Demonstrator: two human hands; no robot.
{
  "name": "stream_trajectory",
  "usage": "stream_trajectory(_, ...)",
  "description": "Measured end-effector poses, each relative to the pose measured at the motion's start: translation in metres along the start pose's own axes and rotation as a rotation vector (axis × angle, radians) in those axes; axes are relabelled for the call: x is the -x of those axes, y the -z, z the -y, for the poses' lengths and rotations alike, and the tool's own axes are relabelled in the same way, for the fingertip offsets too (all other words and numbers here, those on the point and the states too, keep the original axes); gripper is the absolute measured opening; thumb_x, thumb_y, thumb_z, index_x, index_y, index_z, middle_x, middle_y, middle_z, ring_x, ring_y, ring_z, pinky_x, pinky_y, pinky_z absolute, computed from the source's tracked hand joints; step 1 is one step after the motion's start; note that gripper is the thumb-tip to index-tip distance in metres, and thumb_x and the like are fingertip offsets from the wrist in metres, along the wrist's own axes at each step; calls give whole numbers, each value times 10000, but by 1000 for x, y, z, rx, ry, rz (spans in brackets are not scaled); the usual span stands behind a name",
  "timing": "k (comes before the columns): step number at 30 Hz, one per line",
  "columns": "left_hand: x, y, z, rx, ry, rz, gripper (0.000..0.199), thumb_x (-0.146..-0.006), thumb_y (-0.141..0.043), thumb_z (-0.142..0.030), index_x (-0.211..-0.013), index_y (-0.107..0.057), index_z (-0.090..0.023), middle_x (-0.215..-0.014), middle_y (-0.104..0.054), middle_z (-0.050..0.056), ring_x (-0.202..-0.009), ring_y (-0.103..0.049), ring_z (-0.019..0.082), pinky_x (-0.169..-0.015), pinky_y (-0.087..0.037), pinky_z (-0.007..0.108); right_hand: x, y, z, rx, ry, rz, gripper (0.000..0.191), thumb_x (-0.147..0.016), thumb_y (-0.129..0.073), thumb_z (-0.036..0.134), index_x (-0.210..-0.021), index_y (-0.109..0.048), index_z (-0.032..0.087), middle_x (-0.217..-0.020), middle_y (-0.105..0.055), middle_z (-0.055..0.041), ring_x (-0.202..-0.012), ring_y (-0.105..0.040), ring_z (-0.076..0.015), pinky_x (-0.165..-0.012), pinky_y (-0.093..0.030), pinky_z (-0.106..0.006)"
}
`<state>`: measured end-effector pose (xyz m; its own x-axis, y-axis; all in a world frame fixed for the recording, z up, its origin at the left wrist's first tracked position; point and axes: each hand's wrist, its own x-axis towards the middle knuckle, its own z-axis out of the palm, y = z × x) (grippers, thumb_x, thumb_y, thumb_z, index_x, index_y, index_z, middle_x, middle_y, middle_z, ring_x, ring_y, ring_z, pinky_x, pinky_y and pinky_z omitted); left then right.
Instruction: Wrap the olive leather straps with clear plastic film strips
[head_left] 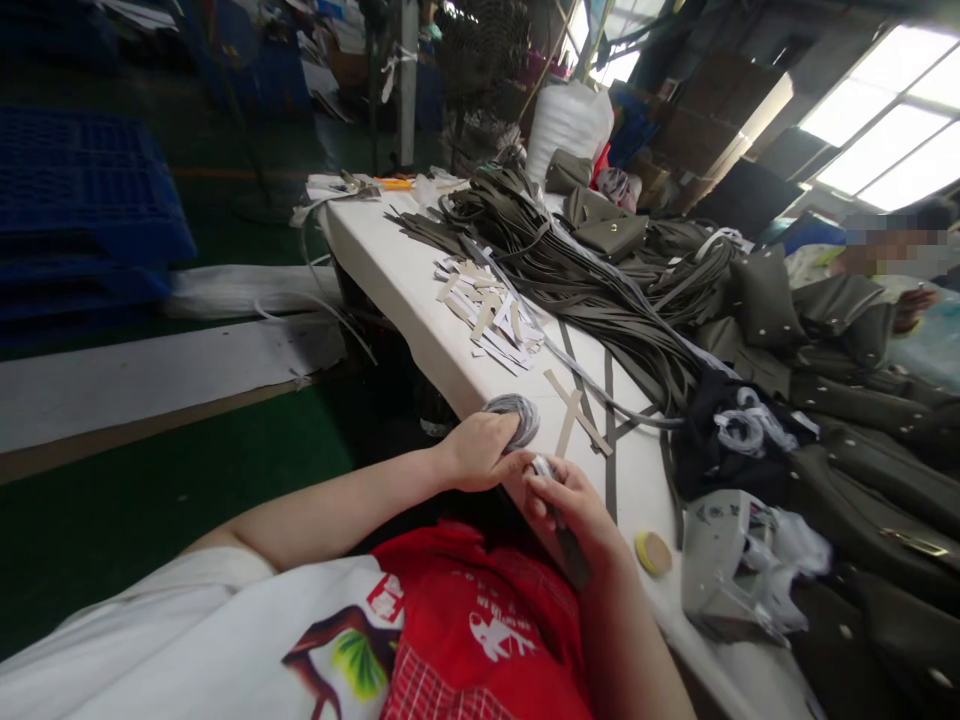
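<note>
Grey coil (528, 420), prob. light + springy, sits by tabletop's (379, 238) near edge, L hand (480, 448) fingers wrapped on it. R hand (570, 495) fingers grip dark strap (574, 560); looks soft, flat, bendy. Best hold: strap nr end, coil across all strands.

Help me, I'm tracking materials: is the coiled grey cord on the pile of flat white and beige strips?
No, the coiled grey cord is at the left hand, apart from that pile of strips.

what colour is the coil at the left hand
The coil is grey, seen best in the head view.
</note>
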<state>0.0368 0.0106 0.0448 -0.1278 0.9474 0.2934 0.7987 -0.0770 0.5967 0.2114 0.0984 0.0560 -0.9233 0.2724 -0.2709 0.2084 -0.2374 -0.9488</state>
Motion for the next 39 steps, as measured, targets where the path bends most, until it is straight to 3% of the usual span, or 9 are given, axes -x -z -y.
stream_trajectory(4,3,10,6,-29,2,302,585,-957,-308,-586,-624,-571,-183,-584,-577,49,-553,-534,175,-575,-363,279,8,22,1,259,-89,142,357,-868,-612,510,-937,-618,160,-660,-622,2,-521,-522,-107,-507,-401,-220)
stream_trajectory(10,11,11,13,686,274,760,650,-830,-447,-756,-632,-642,-169,-425,-508,-13,-344,-412,108,-432,-337,250,8,33,-9,764,-7,60,408,-958,-465,479,-784,-672,174,-646,-608,4,-605,-524,-125,-599,-391,-239)
stream_trajectory(16,12,-5,5,1617,447,474,640,-875,-452,-706,-736,-683,-125,-315,-323,-95,-281,-311,65,-567,-477,249,-13,-8,-51,596,334,-465,521,-1002,-226,526,-892,-608,189,-717,-612,-35,-673,-563,-179,-661,-455,-295)
stream_trajectory(20,10,-20,-3,1884,560,284,627,-952,-361,-633,-768,-684,-128,-335,-302,-105,-296,-264,48,-631,-484,229,-22,-22,-56,457,391,-581,450,-982,-323,525,-1112,-588,186,-969,-666,-82,-889,-621,-219,-806,-500,-340)
stream_trajectory(26,21,-40,-1,1153,519,-76,555,-879,-493,-660,-950,-691,-147,-815,-686,51,-726,-611,165,-781,-487,301,-2,10,-30,709,151,-287,327,-937,-486,436,-1052,-652,179,-966,-711,-69,-867,-638,-213,-802,-491,-311)
stream_trajectory(29,35,-42,-7,660,257,120,491,-937,-435,-576,-1182,-665,-218,-1086,-689,74,-999,-620,217,-923,-450,320,10,7,-35,831,17,-113,262,-900,-528,350,-978,-697,166,-925,-731,-63,-820,-644,-205,-760,-481,-280)
stream_trajectory(32,53,-44,-15,381,164,381,409,-963,-408,-491,-1162,-685,-266,-1022,-724,47,-931,-655,214,-876,-469,301,18,-6,-51,805,-47,44,241,-878,-531,293,-949,-725,170,-924,-740,-37,-806,-649,-188,-721,-468,-244)
stream_trajectory(37,72,-43,-14,406,218,446,401,-977,-379,-443,-1066,-725,-260,-1001,-751,22,-895,-667,181,-839,-474,250,24,4,-57,658,-168,98,295,-879,-572,419,-951,-724,177,-796,-728,-15,-677,-630,-156,-619,-448,-228)
stream_trajectory(39,73,-40,-11,452,263,446,408,-972,-393,-434,-1015,-742,-227,-986,-753,32,-894,-668,174,-835,-474,241,19,24,-46,643,-144,-29,330,-916,-513,432,-915,-707,165,-744,-709,-21,-672,-633,-155,-624,-455,-235)
